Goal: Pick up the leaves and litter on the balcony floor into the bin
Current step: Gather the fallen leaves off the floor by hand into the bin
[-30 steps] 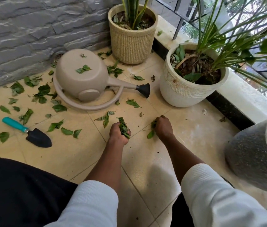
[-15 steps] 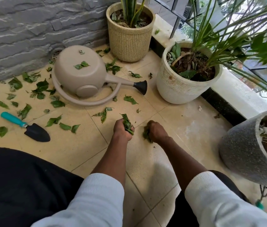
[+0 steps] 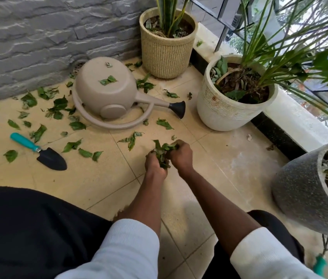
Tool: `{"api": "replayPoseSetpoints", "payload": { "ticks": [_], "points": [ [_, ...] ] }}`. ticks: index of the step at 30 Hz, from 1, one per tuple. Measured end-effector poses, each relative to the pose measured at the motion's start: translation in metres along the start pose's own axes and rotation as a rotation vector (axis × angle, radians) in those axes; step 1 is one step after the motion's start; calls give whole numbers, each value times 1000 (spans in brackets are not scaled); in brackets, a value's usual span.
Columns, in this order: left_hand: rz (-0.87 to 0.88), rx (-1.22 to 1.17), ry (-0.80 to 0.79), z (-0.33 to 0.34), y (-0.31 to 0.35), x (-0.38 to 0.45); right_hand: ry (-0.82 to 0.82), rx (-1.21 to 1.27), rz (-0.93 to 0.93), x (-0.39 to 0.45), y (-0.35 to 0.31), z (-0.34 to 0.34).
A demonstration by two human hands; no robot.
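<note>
Both hands meet just above the beige tiled balcony floor (image 3: 209, 174), pressed side by side around one bunch of crumpled green leaves (image 3: 162, 153). The left hand (image 3: 156, 164) has its fingers curled round the lower part of the bunch, and the right hand (image 3: 181, 156) curls round the same bunch from the other side, so the leaves sit squeezed between the two fists, their tips poking up and forward past the knuckles. White sleeves cover both forearms near the bottom edge.

Many loose green leaves (image 3: 71, 146) lie scattered on the tiles ahead and to the left of the hands, thickest along the foot of the grey stone wall (image 3: 38, 37). A few lie just beyond the hands, between them and the overturned beige plastic watering can with a black spout tip (image 3: 106, 89), which has leaves resting on its body. Left of the hands lies a small black garden trowel with a teal handle (image 3: 38, 151), with leaves near it.

A tan woven-look plant pot (image 3: 166, 53) stands in the corner, a white ribbed round pot (image 3: 223, 111) holding a leafy plant stands to the right of the can's spout, and a grey speckled pot (image 3: 300, 188) tilts in at the right edge. No bin shows in the head view
</note>
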State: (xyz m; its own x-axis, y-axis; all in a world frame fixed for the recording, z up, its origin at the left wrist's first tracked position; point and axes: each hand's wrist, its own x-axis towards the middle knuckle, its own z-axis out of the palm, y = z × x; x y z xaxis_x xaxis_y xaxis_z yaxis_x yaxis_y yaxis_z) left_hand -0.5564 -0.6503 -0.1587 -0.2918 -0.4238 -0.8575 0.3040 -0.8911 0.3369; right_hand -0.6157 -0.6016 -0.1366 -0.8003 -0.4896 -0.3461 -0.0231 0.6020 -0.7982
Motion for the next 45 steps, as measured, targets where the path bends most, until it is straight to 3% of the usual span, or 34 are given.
{"api": "replayPoseSetpoints", "payload": {
  "ticks": [5,11,17,19,23,31,35,37,42,43,45],
  "points": [
    [-69,-132,-54,-8,-7,-11,4,-171,-228,-19,0,23],
    [1,-187,-57,-22,8,-12,-88,-217,-189,-27,-6,36],
    [124,-206,24,-40,37,7,-551,-238,-68,-27,-38,40],
    [129,-206,46,-41,44,12,-606,-251,-91,-28,-42,44],
    [120,-185,38,-38,46,6,-373,-352,-235,-30,-36,54],
    [68,-205,-30,-39,47,8,-131,-150,-301,-27,-21,58],
    [37,-143,-67,-41,46,12,-20,-402,-309,-18,-13,63],
    [29,-146,-44,-39,46,11,-91,-365,-286,-17,-14,61],
    [18,-278,-41,-36,44,16,-596,68,-23,-10,-29,14],
    [12,-276,-41,-33,44,15,-628,189,48,-5,-29,3],
    [-11,-293,-49,-26,41,14,-522,252,125,8,-19,-13]
  ]
}}
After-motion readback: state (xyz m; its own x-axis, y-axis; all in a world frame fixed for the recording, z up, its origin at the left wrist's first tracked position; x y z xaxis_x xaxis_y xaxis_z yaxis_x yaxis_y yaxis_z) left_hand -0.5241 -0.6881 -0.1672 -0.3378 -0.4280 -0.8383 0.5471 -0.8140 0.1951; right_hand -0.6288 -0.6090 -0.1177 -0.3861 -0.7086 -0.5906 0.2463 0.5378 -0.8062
